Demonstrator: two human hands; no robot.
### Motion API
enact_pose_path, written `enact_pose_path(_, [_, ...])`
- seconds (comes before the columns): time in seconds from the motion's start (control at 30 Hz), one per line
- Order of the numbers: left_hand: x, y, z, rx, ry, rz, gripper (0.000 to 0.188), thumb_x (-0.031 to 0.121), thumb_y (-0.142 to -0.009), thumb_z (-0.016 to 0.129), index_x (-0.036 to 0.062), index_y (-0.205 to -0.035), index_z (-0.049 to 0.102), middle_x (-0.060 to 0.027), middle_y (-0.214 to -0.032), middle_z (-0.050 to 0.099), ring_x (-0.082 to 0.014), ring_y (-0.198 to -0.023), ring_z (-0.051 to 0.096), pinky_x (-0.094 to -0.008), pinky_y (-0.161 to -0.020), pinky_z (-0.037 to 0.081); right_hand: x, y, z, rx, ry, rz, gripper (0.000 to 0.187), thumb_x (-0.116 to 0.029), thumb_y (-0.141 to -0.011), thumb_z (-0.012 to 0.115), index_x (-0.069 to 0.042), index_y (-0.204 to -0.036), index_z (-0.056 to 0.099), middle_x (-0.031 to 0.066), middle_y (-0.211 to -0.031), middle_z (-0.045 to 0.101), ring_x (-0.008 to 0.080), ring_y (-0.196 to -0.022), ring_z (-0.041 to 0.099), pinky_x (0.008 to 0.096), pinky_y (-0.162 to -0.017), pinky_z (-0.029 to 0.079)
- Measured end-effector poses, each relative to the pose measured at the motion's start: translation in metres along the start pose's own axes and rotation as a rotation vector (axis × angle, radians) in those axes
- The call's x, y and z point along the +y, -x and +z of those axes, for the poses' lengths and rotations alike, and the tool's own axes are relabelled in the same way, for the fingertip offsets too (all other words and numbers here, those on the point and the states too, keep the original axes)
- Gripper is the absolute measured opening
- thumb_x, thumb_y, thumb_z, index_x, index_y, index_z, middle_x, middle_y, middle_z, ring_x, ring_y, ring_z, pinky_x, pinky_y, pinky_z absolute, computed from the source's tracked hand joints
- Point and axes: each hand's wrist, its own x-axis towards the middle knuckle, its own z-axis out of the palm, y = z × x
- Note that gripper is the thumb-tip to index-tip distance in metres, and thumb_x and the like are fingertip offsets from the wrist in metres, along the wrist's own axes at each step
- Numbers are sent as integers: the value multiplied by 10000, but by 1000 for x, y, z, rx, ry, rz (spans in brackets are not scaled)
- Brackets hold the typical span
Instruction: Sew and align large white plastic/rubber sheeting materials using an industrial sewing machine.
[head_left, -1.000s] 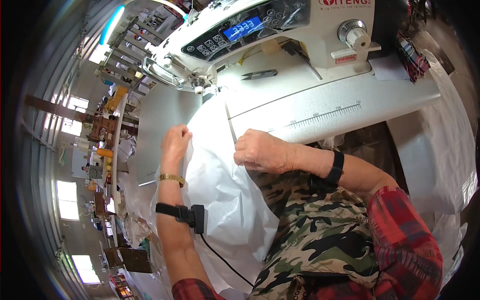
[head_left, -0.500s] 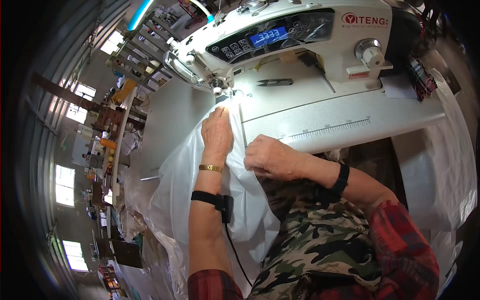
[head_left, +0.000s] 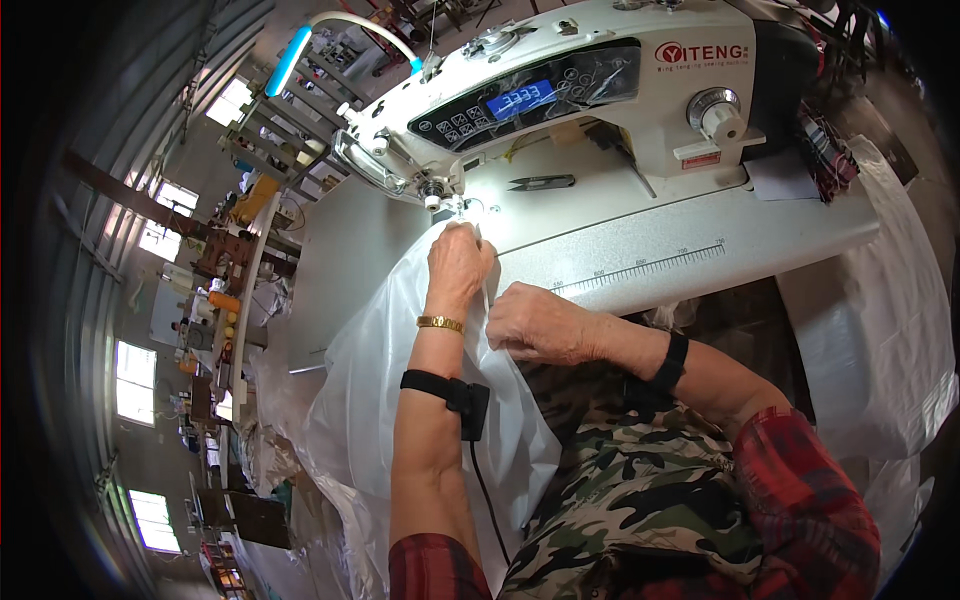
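Observation:
A white sewing machine [head_left: 670, 112] with a dark control panel stands across the far side, its lamp lighting the presser foot [head_left: 456, 206]. From there a thin, shiny white sheet [head_left: 365, 345] runs toward me and drapes over the near edge of the table. Just in front of the presser foot, my left hand [head_left: 460, 262] is closed on the sheet's edge, fingertips bunched. Nearer and to the right, my right hand [head_left: 543, 323] forms a loose fist on the same edge, by the table's front; its fingertips are hidden.
Thread snips [head_left: 542, 183] lie on the machine bed under the arm. A ruler scale [head_left: 650, 262] is marked along the table's front edge. More white sheeting [head_left: 875, 350] hangs at the right. Shelving with spools [head_left: 225, 300] stands along the left.
My left hand has gone from lying flatter on the sheet to a pinch at its edge, shifting right and slightly nearer me. My right hand stays about where it was. The view has shifted slightly.

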Motion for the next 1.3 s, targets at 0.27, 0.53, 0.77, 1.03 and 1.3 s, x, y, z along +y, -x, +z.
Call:
enact_pose_path(0.27, [-3, -2, 5, -28, -47, -14, 203, 139, -772, 604, -55, -798, 658, -282, -789, 651, -435, -756, 652, -486, -728, 535, -2, -1, -4, 36, -45, -30, 99, -124, -794, 649, -74, -799, 564, 75, -802, 575, 274, -797, 575, 391, -762, 453])
enact_pose_path(0.53, [-7, 0, 6, -25, 92, -98, 192, 101, -765, 564, -65, -800, 655, -287, -823, 650, -447, -782, 642, -504, -756, 520, 0, -5, -4, -9, -68, -85, 91, -97, -797, 635, -63, -800, 551, 87, -773, 541, 294, -784, 561, 404, -716, 459])
enact_pose_path(0.77, [-8, 8, 10, -19, 172, -151, 213, 109, -778, 533, -59, -815, 660, -290, -845, 651, -447, -817, 640, -505, -793, 512, -4, -6, -8, -43, -87, -111, 91, -89, -787, 633, -71, -823, 552, 83, -811, 546, 298, -795, 556, 403, -724, 454])
enact_pose_path(1.03, [-37, 14, 18, -78, 739, -258, 204, 62, -780, 507, -46, -821, 675, -173, -666, 634, -221, -568, 559, -360, -573, 440, 26, -42, -35, -77, -47, 153, 346, -249, -843, 688, -73, -1081, 509, 132, -850, 653, 328, -811, 653, 437, -696, 500])
enact_pose_path(1.3, [-38, 15, 19, -186, 1350, -499, 265, 6, -859, 517, -82, -1081, 632, -57, -784, 658, -107, -593, 593, -246, -530, 475, 102, -86, -18, -63, 403, 569, 287, -164, -848, 618, 8, -1075, 585, 225, -939, 654, 387, -922, 626, 454, -812, 492])
